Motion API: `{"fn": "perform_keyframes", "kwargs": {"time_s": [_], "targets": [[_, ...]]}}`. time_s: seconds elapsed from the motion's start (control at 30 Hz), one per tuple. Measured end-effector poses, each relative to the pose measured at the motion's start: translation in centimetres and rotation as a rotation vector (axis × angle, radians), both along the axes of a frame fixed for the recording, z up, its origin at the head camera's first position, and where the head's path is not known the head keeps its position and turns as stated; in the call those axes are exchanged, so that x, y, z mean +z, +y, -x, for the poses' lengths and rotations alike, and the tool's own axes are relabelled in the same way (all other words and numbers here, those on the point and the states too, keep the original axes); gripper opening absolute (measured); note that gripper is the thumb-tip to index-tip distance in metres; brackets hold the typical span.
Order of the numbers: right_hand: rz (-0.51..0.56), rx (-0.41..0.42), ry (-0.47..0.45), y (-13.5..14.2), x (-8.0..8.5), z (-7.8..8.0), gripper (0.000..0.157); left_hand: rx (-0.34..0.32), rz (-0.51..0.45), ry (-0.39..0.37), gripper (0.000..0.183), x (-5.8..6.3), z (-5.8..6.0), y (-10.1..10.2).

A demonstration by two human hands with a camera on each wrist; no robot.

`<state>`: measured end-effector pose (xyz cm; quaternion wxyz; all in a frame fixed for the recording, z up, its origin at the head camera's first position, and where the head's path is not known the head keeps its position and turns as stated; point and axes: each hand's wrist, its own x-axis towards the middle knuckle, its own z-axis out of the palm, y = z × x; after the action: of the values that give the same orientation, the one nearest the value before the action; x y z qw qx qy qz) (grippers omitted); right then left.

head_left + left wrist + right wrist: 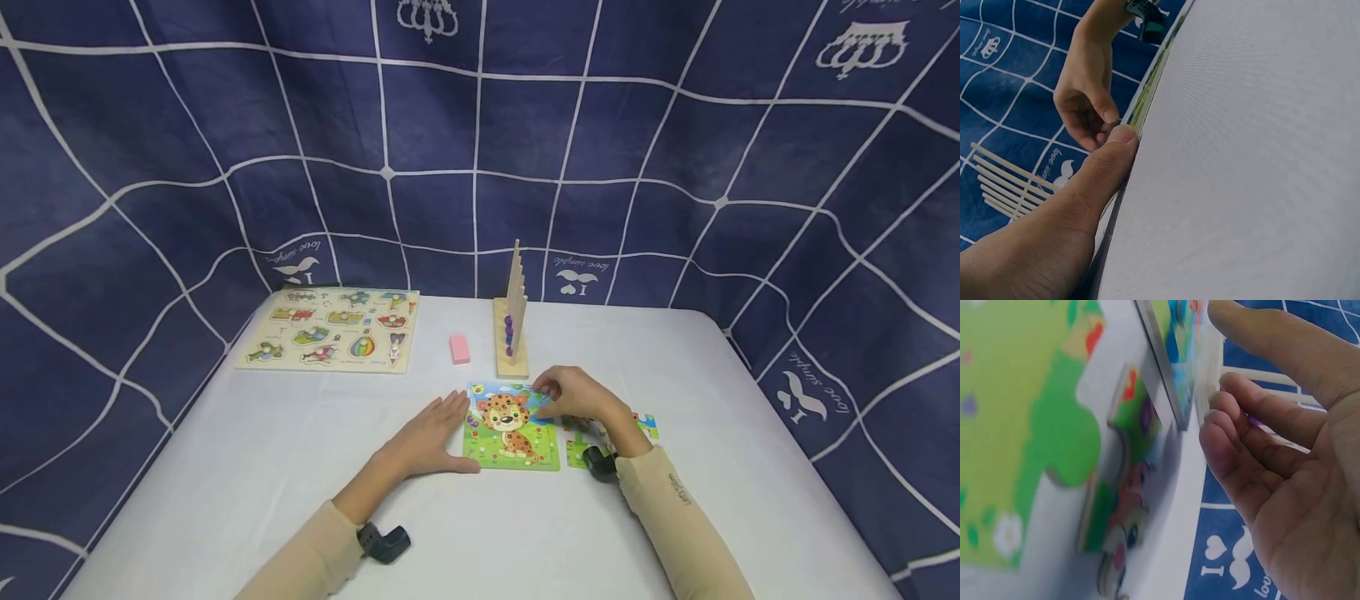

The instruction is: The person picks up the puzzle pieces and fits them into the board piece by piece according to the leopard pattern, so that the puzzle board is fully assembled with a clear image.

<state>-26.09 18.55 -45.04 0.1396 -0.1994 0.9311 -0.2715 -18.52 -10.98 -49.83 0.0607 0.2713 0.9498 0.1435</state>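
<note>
A jigsaw puzzle showing a spotted leopard cub lies flat on the white table. My left hand rests along its left side, fingers extended, with the thumb at the lower left corner. In the left wrist view, that thumb touches the edge of the puzzle. Over the upper right part of the puzzle is my right hand, its fingers loosely bent. The right wrist view shows no piece between the thumb and fingers. Loose puzzle pieces lie beside the puzzle, partly under the right forearm.
Behind the puzzle stands a wooden peg rack with beads at its base. A pink block lies to its left. Farther left is a wooden vehicle peg board. Blue checked cloth hangs around the table's back and sides.
</note>
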Motion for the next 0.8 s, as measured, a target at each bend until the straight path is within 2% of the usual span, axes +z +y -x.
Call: {"fn": "perform_keyframes", "kwargs": {"time_s": [0.47, 0.8], "targets": [[-0.035, -0.03, 0.013, 2.6, 0.8, -0.9, 0.05, 0.001, -0.017, -0.01, 0.117, 0.0, 0.1, -0.1], [-0.051, -0.056, -0.008, 4.9, 0.4, -1.8, 0.049, -0.001, -0.005, -0.008, 0.117, 0.0, -0.1, -0.1]]}}
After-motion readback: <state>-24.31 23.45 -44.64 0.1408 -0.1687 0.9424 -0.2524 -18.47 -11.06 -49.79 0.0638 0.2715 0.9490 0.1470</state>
